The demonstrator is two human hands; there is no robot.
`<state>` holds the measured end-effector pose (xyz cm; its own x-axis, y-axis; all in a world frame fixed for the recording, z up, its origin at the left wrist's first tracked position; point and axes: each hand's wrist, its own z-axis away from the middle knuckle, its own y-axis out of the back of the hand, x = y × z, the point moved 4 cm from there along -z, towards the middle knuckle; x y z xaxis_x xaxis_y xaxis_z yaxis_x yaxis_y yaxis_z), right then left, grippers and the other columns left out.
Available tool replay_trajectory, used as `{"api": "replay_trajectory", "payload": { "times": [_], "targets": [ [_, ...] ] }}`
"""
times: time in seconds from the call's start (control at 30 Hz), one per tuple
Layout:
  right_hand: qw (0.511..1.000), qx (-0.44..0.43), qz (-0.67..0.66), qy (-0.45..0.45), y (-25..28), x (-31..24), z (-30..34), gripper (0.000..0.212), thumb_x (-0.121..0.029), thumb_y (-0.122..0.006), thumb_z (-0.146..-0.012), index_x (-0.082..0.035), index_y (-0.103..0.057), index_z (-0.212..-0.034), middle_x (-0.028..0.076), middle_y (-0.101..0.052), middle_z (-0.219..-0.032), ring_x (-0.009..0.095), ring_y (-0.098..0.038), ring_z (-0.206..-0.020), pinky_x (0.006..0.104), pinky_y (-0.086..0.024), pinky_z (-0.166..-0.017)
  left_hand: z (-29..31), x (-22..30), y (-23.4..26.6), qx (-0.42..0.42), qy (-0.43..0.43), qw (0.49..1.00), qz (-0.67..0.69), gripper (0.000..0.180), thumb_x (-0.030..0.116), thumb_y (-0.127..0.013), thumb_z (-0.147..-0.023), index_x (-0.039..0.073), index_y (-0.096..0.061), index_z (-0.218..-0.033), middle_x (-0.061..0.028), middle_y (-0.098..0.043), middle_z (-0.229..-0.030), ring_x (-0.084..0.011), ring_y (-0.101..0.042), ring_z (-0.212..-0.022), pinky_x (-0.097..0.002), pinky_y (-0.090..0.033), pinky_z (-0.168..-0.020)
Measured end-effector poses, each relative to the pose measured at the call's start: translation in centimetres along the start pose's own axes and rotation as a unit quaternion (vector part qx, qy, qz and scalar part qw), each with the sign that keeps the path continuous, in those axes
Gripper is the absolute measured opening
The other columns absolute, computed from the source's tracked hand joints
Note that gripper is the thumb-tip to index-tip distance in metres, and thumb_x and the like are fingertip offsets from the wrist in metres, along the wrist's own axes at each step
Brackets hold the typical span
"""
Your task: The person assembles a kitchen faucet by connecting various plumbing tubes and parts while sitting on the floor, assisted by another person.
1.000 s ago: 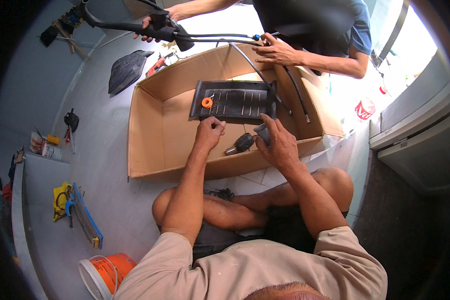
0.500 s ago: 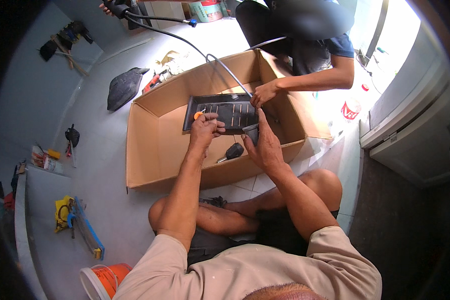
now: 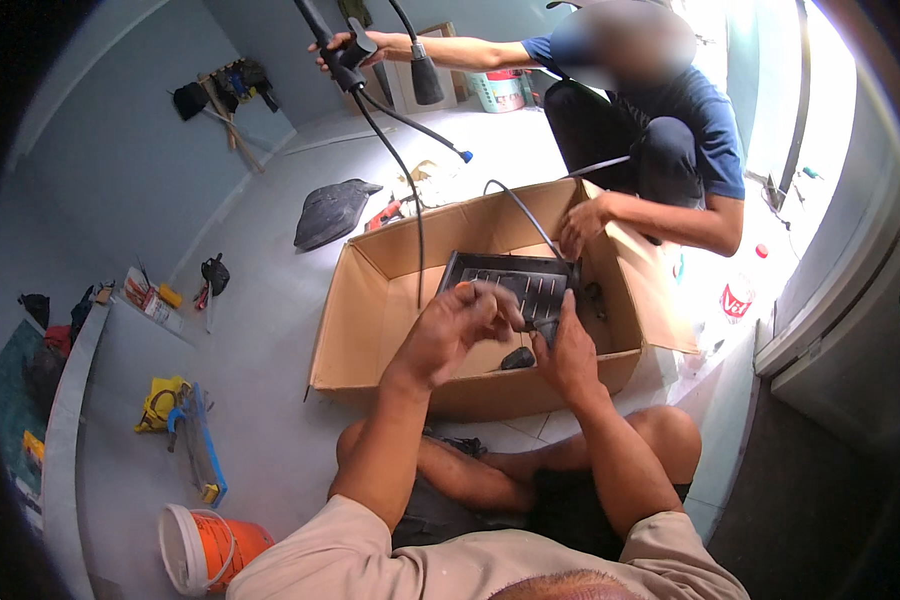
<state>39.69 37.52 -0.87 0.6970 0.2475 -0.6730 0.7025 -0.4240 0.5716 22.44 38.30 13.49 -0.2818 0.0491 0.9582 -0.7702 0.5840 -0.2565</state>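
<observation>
My right hand (image 3: 575, 345) grips a dark grey cup-shaped piece (image 3: 544, 330) above the near side of an open cardboard box (image 3: 370, 300). Beside it is my left hand (image 3: 450, 335), fingers curled and smeared by motion, closed on a small orange piece (image 3: 464, 285) that mostly hides behind them. In the box lies a black tray (image 3: 515, 280) with slots, partly covered by my hands. A small black part (image 3: 517, 358) sits below my fingers. Across the box, a co-worker's hand (image 3: 582, 222) is near a thin grey hose (image 3: 525, 212) that reaches toward the tray.
The crouching co-worker's other hand holds up a black pole fitting (image 3: 345, 65) with dangling hoses. A black bag-like object (image 3: 335, 213) lies left of the box, an orange bucket (image 3: 215, 550) near left. A bottle (image 3: 740, 285) and a white cabinet (image 3: 850, 330) stand at right.
The view has shifted, bringing more of the co-worker and the raised pole fitting into sight. My left hand has moved closer to my right hand and the grey piece. The co-worker's hand has drawn back from my right.
</observation>
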Motion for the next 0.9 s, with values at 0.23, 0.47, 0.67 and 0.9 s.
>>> {"api": "replay_trajectory", "payload": {
  "times": [0.23, 0.47, 0.67, 0.9],
  "targets": [
    [0.936, -0.051, -0.254, -0.237, 0.6, 1.9, -2.6, 0.091, -0.023, -0.072, -0.089, 0.015, -0.017, -0.15, 0.034, -0.065, -0.109, 0.04, -0.071, -0.093, 0.0475, -0.059, -0.07, 12.2, 9.4, -14.2, -0.632, -0.138, 0.717, 0.26, 0.034, 0.026, -0.064, -0.1, -0.006, -0.07, -0.11, -0.0232, -0.067, -0.09, -0.0387, -0.067, -0.083, -0.0485, -0.056, -0.072],
    [0.889, -0.076, -0.352, -0.284, 1.4, 2.4, -2.5, 0.048, -0.027, -0.072, -0.088, 0.002, -0.062, -0.126, 0.019, -0.071, -0.095, 0.029, -0.072, -0.084, 0.0423, -0.061, -0.057, 14.1, 8.3, -13.9, -0.631, -0.094, 0.744, 0.198, 0.031, 0.035, -0.066, -0.098, 0.008, -0.077, -0.109, -0.0068, -0.072, -0.114, -0.0288, -0.064, -0.1, -0.0468, -0.043, -0.088],
    [0.984, -0.062, -0.129, -0.108, 0.5, -0.1, -1.5, 0.042, -0.026, -0.07, -0.087, 0.001, -0.063, -0.118, 0.026, -0.069, -0.096, 0.041, -0.07, -0.09, 0.0477, -0.054, -0.083, 10.1, 3.9, -7.0, -0.405, 0.028, 0.912, 0.055, 0.042, 0.038, -0.06, -0.102, -0.002, -0.068, -0.109, -0.0187, -0.07, -0.104, -0.0326, -0.068, -0.099, -0.0418, -0.052, -0.089],
    [0.995, -0.045, -0.043, -0.074, 1.2, -1.7, -1.0, 0.043, -0.028, -0.072, -0.087, -0.001, -0.061, -0.12, 0.026, -0.067, -0.109, 0.045, -0.065, -0.101, 0.0501, -0.052, -0.089, -0.8, -4.3, 8.5, 0.144, 0.141, 0.978, -0.048, 0.041, 0.033, -0.052, -0.106, -0.001, -0.055, -0.128, -0.0163, -0.068, -0.108, -0.028, -0.067, -0.104, -0.0419, -0.054, -0.092]
  ]
}}
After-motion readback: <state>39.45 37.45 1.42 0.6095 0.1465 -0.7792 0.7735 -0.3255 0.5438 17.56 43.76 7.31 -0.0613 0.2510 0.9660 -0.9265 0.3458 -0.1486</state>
